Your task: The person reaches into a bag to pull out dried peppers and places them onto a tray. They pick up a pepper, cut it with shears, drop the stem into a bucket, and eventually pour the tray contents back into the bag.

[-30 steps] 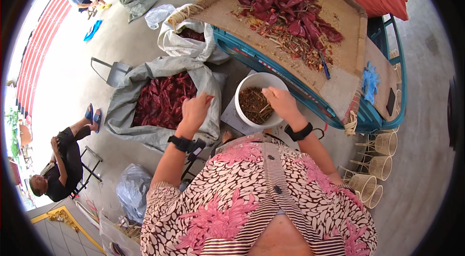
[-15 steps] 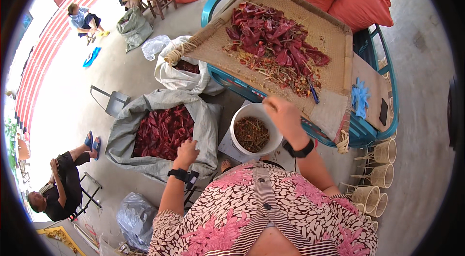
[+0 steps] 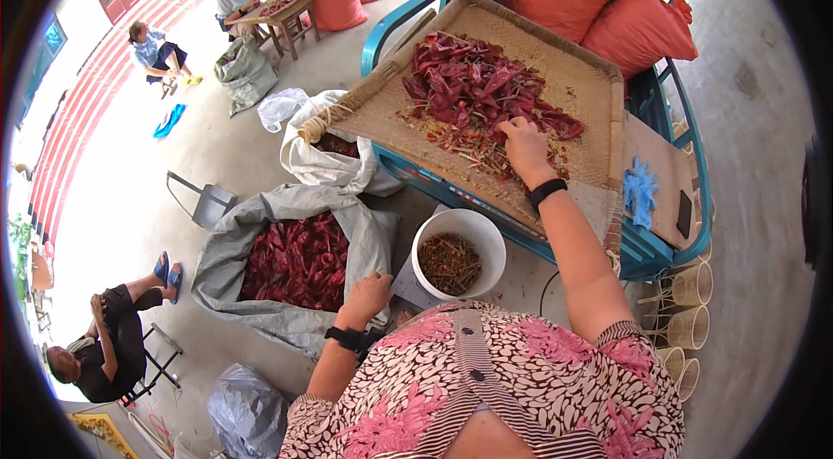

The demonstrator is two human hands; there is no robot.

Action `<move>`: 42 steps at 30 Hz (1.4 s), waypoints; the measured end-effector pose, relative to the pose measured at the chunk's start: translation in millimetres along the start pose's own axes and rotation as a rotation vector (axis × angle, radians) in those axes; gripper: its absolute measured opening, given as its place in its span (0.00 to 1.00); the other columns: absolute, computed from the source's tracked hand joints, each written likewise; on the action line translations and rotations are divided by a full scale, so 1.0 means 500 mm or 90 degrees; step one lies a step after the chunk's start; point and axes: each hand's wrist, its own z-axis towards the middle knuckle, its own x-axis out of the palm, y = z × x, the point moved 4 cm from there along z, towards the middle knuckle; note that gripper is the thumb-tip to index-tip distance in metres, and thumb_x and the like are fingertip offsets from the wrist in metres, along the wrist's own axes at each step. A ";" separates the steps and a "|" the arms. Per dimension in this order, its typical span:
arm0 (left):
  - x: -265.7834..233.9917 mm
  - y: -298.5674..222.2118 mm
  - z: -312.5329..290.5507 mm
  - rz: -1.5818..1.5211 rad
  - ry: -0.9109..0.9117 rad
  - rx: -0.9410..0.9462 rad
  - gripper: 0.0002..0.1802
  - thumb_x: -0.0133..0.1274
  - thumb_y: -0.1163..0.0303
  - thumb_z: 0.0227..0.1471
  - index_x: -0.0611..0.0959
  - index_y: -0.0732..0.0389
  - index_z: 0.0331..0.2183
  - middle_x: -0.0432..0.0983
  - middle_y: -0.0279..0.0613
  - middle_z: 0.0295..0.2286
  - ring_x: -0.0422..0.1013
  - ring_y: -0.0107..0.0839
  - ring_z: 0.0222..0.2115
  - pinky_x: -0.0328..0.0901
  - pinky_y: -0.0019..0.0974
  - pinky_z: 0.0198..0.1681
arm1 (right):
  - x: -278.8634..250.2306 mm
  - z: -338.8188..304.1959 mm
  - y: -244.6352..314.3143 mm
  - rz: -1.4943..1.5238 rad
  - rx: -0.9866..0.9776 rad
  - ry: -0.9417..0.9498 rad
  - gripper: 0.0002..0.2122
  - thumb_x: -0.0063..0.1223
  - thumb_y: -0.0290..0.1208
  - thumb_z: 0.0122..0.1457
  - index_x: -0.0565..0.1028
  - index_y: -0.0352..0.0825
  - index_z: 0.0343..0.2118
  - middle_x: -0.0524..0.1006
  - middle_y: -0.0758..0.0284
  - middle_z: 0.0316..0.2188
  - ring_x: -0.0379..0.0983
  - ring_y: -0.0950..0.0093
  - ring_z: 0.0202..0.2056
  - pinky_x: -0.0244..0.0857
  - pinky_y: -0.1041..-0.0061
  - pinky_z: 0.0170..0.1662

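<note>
My right hand (image 3: 526,151) reaches onto a woven tray (image 3: 373,116), its bent fingers down among dried red chilli peppers (image 3: 468,81) and the stems and seeds in front of them. What the fingertips grip, if anything, is hidden. Between my body and the tray stands a white bucket (image 3: 492,242) partly filled with brown stems and scraps (image 3: 449,264). My left hand (image 3: 369,298) hangs with curled fingers between this bucket and a grey-green sack (image 3: 227,264) full of red chillies (image 3: 295,264). Its palm faces away from view.
The tray rests on a blue cart (image 3: 408,164) carrying red-orange sacks (image 3: 642,29). Blue gloves (image 3: 640,192) lie beside the tray, with baskets (image 3: 690,285) below. A white sack (image 3: 299,151) and a dustpan (image 3: 213,206) stand left. Several people sit farther off.
My right hand has moved from above the bucket up and forward onto the tray. My left hand has shifted slightly right, away from the chilli sack. A pen-like blue thing on the tray is now hidden.
</note>
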 end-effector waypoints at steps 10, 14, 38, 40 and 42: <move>-0.018 -0.010 0.000 -0.034 -0.001 0.025 0.17 0.51 0.68 0.47 0.76 0.58 0.42 0.72 0.50 0.36 0.70 0.48 0.39 0.66 0.46 0.41 | -0.043 0.005 0.016 0.025 -0.064 -0.115 0.06 0.54 0.28 0.51 0.77 0.42 0.33 0.73 0.70 0.35 0.68 0.67 0.40 0.63 0.67 0.42; -0.049 -0.027 0.017 -0.049 -0.065 0.048 0.12 0.49 0.71 0.48 0.77 0.58 0.38 0.72 0.49 0.33 0.71 0.48 0.38 0.66 0.47 0.39 | -0.084 0.017 0.022 0.017 -0.058 -0.238 0.06 0.54 0.29 0.51 0.76 0.41 0.33 0.75 0.70 0.35 0.69 0.68 0.40 0.64 0.68 0.42; -0.251 -0.209 0.029 -0.471 -0.213 0.156 0.22 0.48 0.61 0.56 0.68 0.63 0.48 0.70 0.49 0.41 0.68 0.39 0.42 0.63 0.35 0.44 | -0.100 -0.252 0.279 0.877 -0.084 0.386 0.08 0.47 0.30 0.60 0.71 0.30 0.37 0.70 0.73 0.24 0.67 0.84 0.27 0.62 0.83 0.30; -0.249 -0.200 0.017 -0.440 -0.206 0.143 0.19 0.49 0.62 0.55 0.71 0.61 0.46 0.71 0.49 0.40 0.70 0.43 0.40 0.64 0.37 0.41 | -0.100 -0.253 0.277 0.921 -0.035 0.444 0.10 0.51 0.34 0.58 0.73 0.32 0.32 0.71 0.71 0.21 0.67 0.82 0.24 0.61 0.80 0.27; -0.244 -0.202 0.004 -0.292 -0.195 0.166 0.18 0.53 0.62 0.52 0.72 0.58 0.44 0.70 0.46 0.36 0.69 0.45 0.37 0.65 0.38 0.38 | -0.126 -0.245 0.289 0.729 -0.136 0.357 0.12 0.51 0.38 0.58 0.73 0.33 0.29 0.71 0.69 0.19 0.68 0.77 0.22 0.60 0.77 0.26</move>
